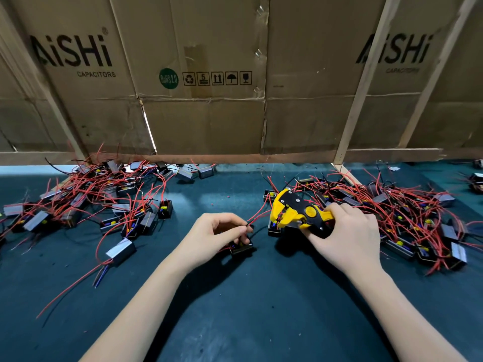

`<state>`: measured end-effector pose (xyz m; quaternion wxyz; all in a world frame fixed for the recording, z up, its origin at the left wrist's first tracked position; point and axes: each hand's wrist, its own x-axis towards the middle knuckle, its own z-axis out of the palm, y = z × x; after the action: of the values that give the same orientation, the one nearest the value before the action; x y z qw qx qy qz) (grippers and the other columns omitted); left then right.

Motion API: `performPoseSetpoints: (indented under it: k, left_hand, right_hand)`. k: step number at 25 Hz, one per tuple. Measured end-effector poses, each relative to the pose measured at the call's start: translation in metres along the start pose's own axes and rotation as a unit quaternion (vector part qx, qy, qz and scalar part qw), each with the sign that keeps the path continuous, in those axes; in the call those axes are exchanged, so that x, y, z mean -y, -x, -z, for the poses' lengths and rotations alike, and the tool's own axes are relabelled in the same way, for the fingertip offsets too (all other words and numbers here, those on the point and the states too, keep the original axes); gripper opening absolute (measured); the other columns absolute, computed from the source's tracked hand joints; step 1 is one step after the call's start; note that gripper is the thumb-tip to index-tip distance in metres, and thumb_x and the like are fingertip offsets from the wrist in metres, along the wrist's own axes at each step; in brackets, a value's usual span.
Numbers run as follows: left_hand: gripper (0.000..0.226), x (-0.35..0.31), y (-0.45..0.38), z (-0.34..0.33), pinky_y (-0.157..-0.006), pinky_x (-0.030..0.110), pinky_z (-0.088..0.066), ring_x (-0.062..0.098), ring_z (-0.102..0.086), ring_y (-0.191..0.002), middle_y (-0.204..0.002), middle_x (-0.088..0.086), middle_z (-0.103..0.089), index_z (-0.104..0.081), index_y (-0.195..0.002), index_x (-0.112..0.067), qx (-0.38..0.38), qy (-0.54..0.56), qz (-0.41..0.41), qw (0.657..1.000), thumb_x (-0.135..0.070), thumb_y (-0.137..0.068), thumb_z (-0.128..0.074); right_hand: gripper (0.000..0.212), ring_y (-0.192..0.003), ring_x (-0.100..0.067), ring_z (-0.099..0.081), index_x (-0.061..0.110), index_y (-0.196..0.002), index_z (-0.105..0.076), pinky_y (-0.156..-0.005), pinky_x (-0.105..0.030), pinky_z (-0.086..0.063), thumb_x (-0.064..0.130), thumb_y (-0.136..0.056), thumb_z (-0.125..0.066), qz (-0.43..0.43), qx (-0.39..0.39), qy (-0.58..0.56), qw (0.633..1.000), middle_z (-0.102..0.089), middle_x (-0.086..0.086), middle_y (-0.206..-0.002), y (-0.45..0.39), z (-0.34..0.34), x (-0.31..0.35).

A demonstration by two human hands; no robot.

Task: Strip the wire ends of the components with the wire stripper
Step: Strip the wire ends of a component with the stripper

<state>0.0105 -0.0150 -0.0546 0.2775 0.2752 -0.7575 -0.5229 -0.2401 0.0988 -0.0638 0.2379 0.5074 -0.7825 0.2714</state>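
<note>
On dark green table mat [235, 296], centre-front, left hand [209, 239] holds a small black component [241, 247], fingers curled over it, thumb and forefinger pinching its wire [257, 215] near the body; component sits on the mat under the fingertips. That red wire runs up and right toward the head of the wire stripper [298, 211]; can't tell if the wire end is actually inside the jaws. Right hand [347, 236] grips the stripper handles, fingers wrapped round them, tool yellow and black, head pointing left, held just above the mat between the two hands. Another black component [274, 228] lies directly under the stripper head. Left pile [91, 199] of black components with tangled red wires, spread over the left part of the mat. Right pile [405, 220] of the same parts, just behind and beside the right hand. One loose component [121, 250] with red and blue leads lies apart from left pile, nearer the front. Cardboard wall [209, 100] printed "AiSHi CAPACITORS" stands behind, on a wooden frame [355, 100].
</note>
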Motion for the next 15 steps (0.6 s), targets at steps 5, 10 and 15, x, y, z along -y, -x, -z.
performPoseSetpoints:
  k: [5,10,15]
  left_hand:
    - [0.009,-0.004,0.003,-0.009,-0.076,0.025,-0.054,0.013,-0.068,-0.076,-0.083,0.008,-0.076,-0.076,-0.089,-0.012,0.043,0.019,-0.022,0.999,-0.012,-0.091,-0.067]
    - [0.009,-0.006,0.004,-0.012,-0.077,0.028,-0.055,0.018,-0.069,-0.08,-0.086,0.013,-0.075,-0.077,-0.087,-0.014,0.039,0.036,-0.016,0.998,-0.015,-0.09,-0.068]
    - [0.012,-0.005,0.002,-0.015,-0.071,0.032,-0.052,0.016,-0.064,-0.071,-0.076,0.008,-0.074,-0.075,-0.086,-0.014,0.002,-0.012,-0.011,1.0,-0.013,-0.093,-0.065]
  right_hand:
    - [0.05,-0.075,-0.033,-0.057,0.008,-0.08,-0.062,-0.072,-0.04,-0.036,0.054,-0.065,-0.072,0.006,-0.053,0.073,0.996,-0.061,-0.009,-0.076,0.0,-0.001,0.007]
    - [0.047,-0.074,-0.033,-0.057,0.008,-0.08,-0.062,-0.072,-0.041,-0.038,0.047,-0.06,-0.077,0.028,-0.052,0.087,0.994,-0.061,-0.01,-0.076,0.002,-0.002,0.013]
    - [0.048,-0.075,-0.032,-0.058,0.01,-0.079,-0.063,-0.073,-0.04,-0.038,0.049,-0.055,-0.079,0.048,-0.044,0.069,0.995,-0.062,-0.008,-0.077,0.004,-0.002,0.017]
